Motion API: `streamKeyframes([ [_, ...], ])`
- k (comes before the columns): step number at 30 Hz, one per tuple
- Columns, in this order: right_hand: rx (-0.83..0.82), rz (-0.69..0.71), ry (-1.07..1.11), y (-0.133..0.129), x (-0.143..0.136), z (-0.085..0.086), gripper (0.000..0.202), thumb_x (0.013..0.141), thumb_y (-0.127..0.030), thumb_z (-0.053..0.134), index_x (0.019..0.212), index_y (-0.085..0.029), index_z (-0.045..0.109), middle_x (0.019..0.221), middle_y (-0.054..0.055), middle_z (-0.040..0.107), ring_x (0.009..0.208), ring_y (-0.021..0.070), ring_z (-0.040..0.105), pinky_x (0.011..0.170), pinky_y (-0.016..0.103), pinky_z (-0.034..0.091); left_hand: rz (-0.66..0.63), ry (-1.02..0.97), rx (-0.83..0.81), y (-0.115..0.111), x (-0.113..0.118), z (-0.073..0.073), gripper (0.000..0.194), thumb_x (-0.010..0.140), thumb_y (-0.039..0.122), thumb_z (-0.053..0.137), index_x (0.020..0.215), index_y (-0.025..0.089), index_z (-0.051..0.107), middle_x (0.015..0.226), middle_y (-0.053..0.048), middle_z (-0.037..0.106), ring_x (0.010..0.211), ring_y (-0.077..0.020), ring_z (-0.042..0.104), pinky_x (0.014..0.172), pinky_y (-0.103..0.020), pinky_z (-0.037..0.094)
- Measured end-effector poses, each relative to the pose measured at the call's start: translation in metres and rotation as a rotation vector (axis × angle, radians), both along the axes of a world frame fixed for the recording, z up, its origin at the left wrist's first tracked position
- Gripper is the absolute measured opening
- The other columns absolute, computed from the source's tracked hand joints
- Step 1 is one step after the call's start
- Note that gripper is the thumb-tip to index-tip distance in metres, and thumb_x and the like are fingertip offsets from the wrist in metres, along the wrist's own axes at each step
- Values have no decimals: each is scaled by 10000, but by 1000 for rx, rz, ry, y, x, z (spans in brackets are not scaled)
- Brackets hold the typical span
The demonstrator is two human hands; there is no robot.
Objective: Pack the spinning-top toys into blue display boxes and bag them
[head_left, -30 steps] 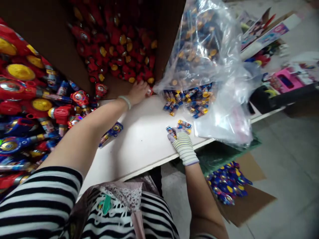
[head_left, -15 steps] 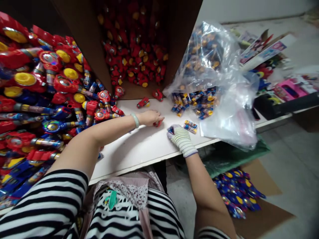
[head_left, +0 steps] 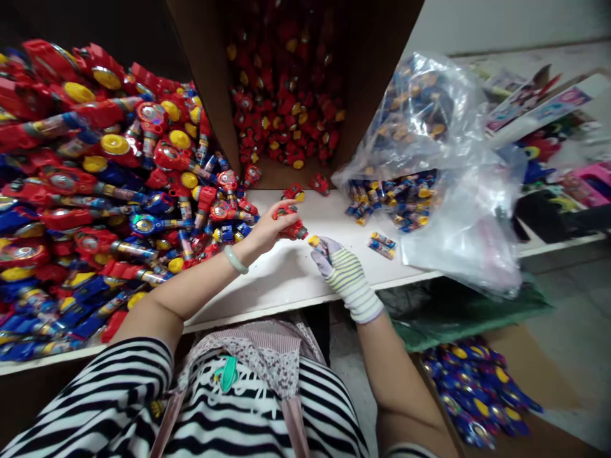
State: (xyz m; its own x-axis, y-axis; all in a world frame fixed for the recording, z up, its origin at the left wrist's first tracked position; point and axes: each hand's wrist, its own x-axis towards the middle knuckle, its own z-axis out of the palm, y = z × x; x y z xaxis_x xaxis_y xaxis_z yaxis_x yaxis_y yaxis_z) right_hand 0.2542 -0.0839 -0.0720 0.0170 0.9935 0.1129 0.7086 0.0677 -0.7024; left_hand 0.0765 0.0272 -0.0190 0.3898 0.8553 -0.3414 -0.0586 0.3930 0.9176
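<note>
Gripping a red toy part [head_left: 289,224] in the bare left hand [head_left: 267,230], just above the white table [head_left: 286,280]; pinching a small blue-yellow piece [head_left: 317,243] in the gloved right hand [head_left: 344,273]. Possibly risking a fumble, with glove fabric slipping.

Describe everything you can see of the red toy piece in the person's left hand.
The red toy piece looks like glossy moulded plastic, chunky, with a darker end pointing right. The bare left hand pinches it just above the white table, lying roughly level. Its right end nearly meets the small yellow-tipped part in the gloved right hand. Finer detail is blurred.
</note>
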Motion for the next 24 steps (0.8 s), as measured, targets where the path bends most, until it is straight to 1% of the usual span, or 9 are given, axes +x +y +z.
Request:
streamKeyframes([
  [3,-5,60,-161,4,-18,24,463,992,-423,421,1299,-139,618,1182,158,722,985,263,704,834,341,537,34,-16,-6,-8,-8,5,631,633,449,857,1096,178,525,764,13,647,610,-141,652,509,-237,531],
  [5,-30,94,-262,5,-22,29,459,999,-421,414,1307,-148,616,1184,152,724,941,262,711,799,333,529,44,-6,-14,-11,-12,8,599,631,450,857,1044,170,525,748,8,648,598,-143,648,490,-225,512],
  [10,-13,88,-360,2,-26,21,456,1006,-428,396,1261,-140,640,1137,150,736,882,256,709,738,318,501,67,18,14,-17,-16,15,574,647,429,855,1051,178,534,776,0,663,608,-137,656,498,-209,504],
  [13,57,78,-343,0,-30,17,455,1010,-430,376,1213,-137,659,1088,152,743,878,249,700,747,311,489,45,46,38,-19,-16,18,559,643,408,863,1041,176,547,785,3,652,606,-133,653,500,-214,511],
  [16,88,68,-291,0,-34,20,450,1007,-433,368,1185,-145,663,1064,149,743,883,248,690,749,309,476,64,61,52,-20,-16,18,538,655,411,854,1034,170,558,798,-4,645,621,-133,652,513,-218,515],
  [19,37,32,-147,1,-38,22,446,978,-485,396,1104,-157,670,1007,141,737,826,233,669,713,303,457,77,46,65,-22,-17,15,519,663,411,847,1023,161,569,813,-10,641,658,-133,654,541,-215,510],
  [21,-75,44,104,1,-42,19,488,960,-572,388,1004,-169,662,844,100,706,682,189,615,631,284,434,56,31,60,-23,-20,13,512,653,396,848,1016,156,580,826,-10,639,673,-127,645,564,-217,506],
  [22,-172,96,278,1,-44,16,543,955,-627,347,955,-176,649,722,62,655,583,162,556,574,273,414,44,24,64,-24,-22,13,508,640,384,851,1009,154,588,830,-8,638,679,-121,637,581,-220,505],
  [24,-397,258,641,2,-49,9,689,932,-733,202,872,-188,618,511,-27,460,413,123,376,460,259,348,4,39,113,-23,-26,13,503,600,338,868,986,146,611,830,-3,639,698,-109,619,632,-222,506],
])
